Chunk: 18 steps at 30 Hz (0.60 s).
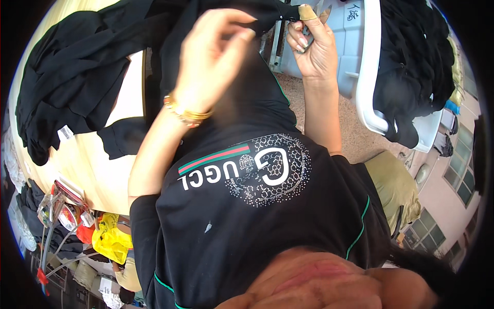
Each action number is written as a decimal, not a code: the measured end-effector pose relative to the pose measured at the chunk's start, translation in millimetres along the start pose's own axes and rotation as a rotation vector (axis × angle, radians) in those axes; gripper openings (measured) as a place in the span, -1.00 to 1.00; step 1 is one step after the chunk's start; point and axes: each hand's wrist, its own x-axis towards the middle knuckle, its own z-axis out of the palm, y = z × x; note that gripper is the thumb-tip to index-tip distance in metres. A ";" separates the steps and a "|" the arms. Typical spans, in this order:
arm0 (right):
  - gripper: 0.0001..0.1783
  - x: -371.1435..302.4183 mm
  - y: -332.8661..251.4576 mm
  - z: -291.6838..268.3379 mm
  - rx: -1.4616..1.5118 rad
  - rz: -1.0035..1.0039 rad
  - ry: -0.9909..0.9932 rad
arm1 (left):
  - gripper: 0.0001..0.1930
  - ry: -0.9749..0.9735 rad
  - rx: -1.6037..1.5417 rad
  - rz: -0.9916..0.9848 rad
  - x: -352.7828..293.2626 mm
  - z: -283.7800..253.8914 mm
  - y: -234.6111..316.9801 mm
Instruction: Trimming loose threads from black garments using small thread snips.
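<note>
While our left hand point(213, 56) pinches a fold of black garment point(257, 20) between thumb and fingers, our right hand point(313, 44) closes around a small metal tool point(307, 42), most likely thread snips, though most of it is hidden in the fist. A tan band wraps one fingertip point(307, 11) of that right hand. The black fabric stretches from the left hand's pinch toward the right hand, and its edge meets the right fingers near the top of the view. On our left wrist sit gold bangles point(189, 113). Below the hands hangs more of the black cloth, running down into our black shirt with a rhinestone emblem point(267, 170). To the left, a heap of black garments point(67, 77) lies on a pale wooden table point(87, 165), one piece showing a white tag point(65, 133). To the right, a white plastic basket point(368, 67) holds another pile of black clothing point(411, 67), standing on a speckled floor point(355, 134). At lower left, yellow bags point(110, 239) and assorted clutter sit under the table edge.
</note>
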 end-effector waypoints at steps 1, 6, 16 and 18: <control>-0.91 -1.1 -0.2 1.9 0.021 0.011 -0.019 | -0.67 -0.017 0.182 0.119 -0.6 9.6 -5.4; -0.90 -9.3 -2.9 7.7 0.067 0.002 -0.062 | -0.65 0.075 0.542 0.296 8.7 23.4 -22.5; -0.85 -4.8 8.9 -5.3 -0.159 -0.082 0.013 | -0.76 -0.294 -0.481 -0.386 -11.5 -47.9 -20.4; -0.86 -7.1 14.4 -1.7 -0.199 -0.049 0.056 | -0.75 -0.275 -0.413 -0.398 -16.1 -57.7 -20.0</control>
